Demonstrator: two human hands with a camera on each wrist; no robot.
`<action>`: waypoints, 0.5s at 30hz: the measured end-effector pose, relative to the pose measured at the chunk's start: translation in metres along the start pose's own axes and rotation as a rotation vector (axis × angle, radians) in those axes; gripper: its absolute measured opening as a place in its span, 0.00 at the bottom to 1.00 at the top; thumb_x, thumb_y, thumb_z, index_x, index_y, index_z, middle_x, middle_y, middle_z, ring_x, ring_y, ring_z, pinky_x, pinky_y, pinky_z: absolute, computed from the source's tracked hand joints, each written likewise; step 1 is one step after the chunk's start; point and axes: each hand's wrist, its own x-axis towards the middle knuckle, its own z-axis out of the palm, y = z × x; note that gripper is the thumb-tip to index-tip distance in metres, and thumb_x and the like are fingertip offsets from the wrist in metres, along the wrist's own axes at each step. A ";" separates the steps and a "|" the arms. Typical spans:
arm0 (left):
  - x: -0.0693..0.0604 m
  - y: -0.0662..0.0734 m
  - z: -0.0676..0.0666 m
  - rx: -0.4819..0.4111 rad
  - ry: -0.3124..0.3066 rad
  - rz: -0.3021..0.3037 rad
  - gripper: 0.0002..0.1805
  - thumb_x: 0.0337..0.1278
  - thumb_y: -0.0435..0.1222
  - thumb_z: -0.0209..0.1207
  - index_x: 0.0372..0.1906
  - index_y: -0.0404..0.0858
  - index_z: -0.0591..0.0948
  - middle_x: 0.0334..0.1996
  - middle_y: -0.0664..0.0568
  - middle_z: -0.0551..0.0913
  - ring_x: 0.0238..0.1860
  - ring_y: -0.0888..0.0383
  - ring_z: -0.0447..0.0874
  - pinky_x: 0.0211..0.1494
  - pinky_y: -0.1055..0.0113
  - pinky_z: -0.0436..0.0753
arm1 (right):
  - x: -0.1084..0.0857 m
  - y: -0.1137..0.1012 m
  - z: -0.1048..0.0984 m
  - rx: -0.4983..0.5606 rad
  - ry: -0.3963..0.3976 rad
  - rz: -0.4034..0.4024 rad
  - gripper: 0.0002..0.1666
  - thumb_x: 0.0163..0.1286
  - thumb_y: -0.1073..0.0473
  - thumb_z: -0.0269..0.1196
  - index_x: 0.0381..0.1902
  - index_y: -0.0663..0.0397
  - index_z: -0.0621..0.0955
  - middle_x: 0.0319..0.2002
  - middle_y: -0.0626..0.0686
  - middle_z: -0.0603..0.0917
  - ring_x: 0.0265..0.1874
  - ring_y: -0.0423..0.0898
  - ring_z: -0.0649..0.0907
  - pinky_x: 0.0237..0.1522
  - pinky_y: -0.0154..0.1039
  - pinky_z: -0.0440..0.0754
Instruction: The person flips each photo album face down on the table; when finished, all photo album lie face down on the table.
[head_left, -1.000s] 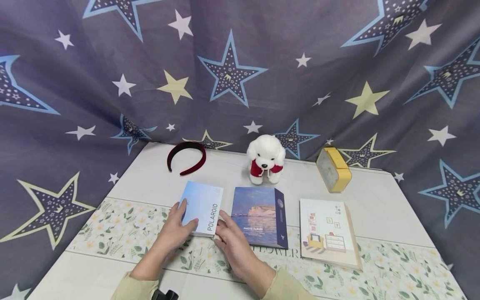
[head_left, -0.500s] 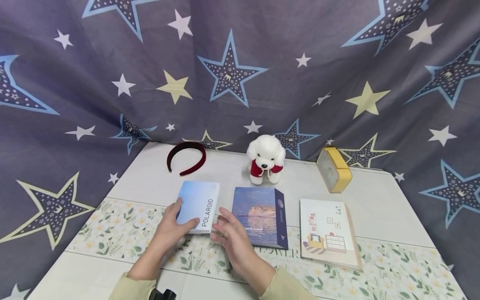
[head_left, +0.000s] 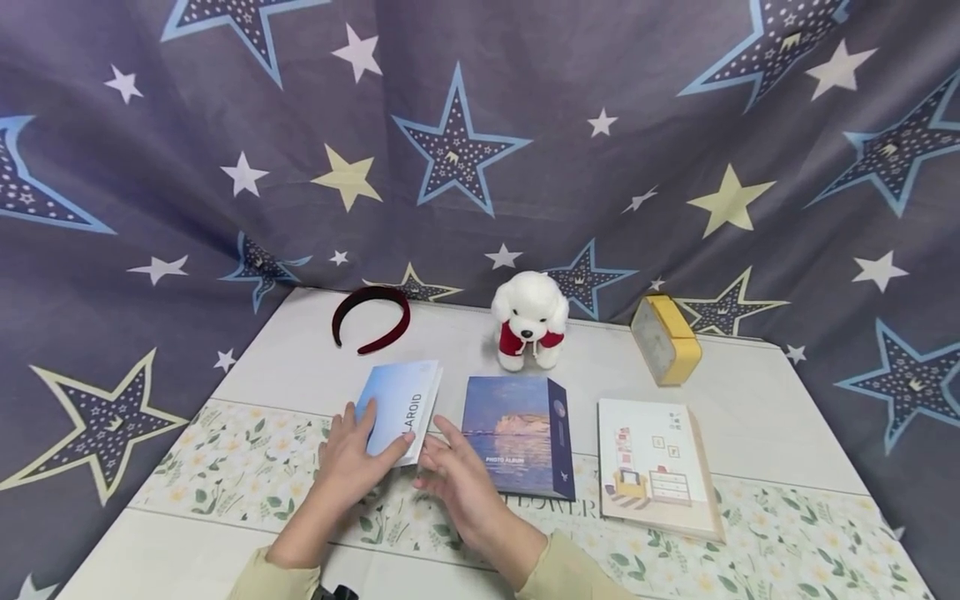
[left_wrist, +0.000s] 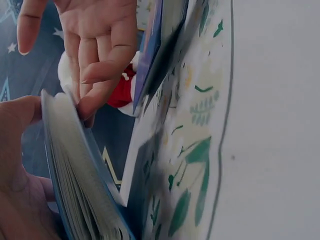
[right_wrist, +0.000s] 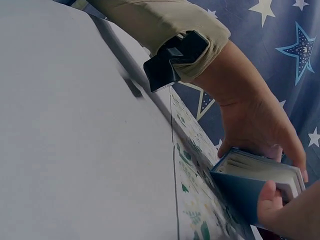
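A thick, pale-blue photo album (head_left: 393, 404) lettered POLAROID tilts with its right side raised, white page edges showing there. My left hand (head_left: 356, 458) grips it, the thumb over the cover near the right edge and covering part of the lettering. In the left wrist view, pages (left_wrist: 75, 165) show between the two covers. My right hand (head_left: 468, 492) is at the album's lower right edge, fingers loosely bent. Its fingertips touch the lower cover in the left wrist view, and its thumb stands apart. A dark-blue photo album (head_left: 510, 433) lies just right of this hand.
A white illustrated book (head_left: 652, 467) lies farther right. Behind stand a white toy dog (head_left: 531, 304) in red, a yellow clock (head_left: 678, 342) and a dark-red headband (head_left: 382, 337). A starry curtain (head_left: 525, 100) hangs behind the table (head_left: 172, 542).
The POLAROID album has shifted slightly left and its right side has tilted up. My left thumb has moved right across the cover onto the lettering. My right hand has moved a little left.
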 end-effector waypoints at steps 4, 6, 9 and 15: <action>-0.002 0.007 -0.002 0.022 -0.028 0.019 0.52 0.59 0.65 0.52 0.77 0.34 0.51 0.73 0.25 0.43 0.71 0.24 0.36 0.63 0.23 0.40 | -0.001 -0.001 0.000 0.008 -0.010 -0.004 0.42 0.71 0.57 0.55 0.77 0.59 0.51 0.68 0.64 0.67 0.52 0.48 0.78 0.48 0.41 0.79; -0.003 0.009 -0.004 -0.005 -0.043 0.025 0.53 0.59 0.65 0.52 0.77 0.35 0.50 0.73 0.26 0.43 0.71 0.24 0.37 0.64 0.24 0.43 | -0.001 -0.001 0.001 0.013 -0.026 -0.011 0.42 0.71 0.57 0.55 0.77 0.59 0.51 0.66 0.63 0.69 0.50 0.47 0.78 0.49 0.41 0.79; -0.004 0.011 -0.005 -0.064 -0.043 0.038 0.52 0.59 0.62 0.54 0.77 0.36 0.50 0.74 0.27 0.45 0.71 0.25 0.45 0.63 0.26 0.54 | -0.002 -0.002 0.003 0.025 -0.062 -0.023 0.42 0.72 0.58 0.55 0.77 0.59 0.51 0.66 0.62 0.70 0.50 0.47 0.79 0.50 0.40 0.79; -0.003 0.011 -0.007 -0.188 -0.019 0.015 0.45 0.62 0.54 0.56 0.78 0.43 0.53 0.75 0.34 0.49 0.71 0.31 0.53 0.65 0.32 0.61 | -0.001 -0.003 0.006 0.030 -0.127 -0.034 0.40 0.70 0.62 0.52 0.76 0.59 0.52 0.71 0.63 0.64 0.54 0.49 0.78 0.49 0.38 0.79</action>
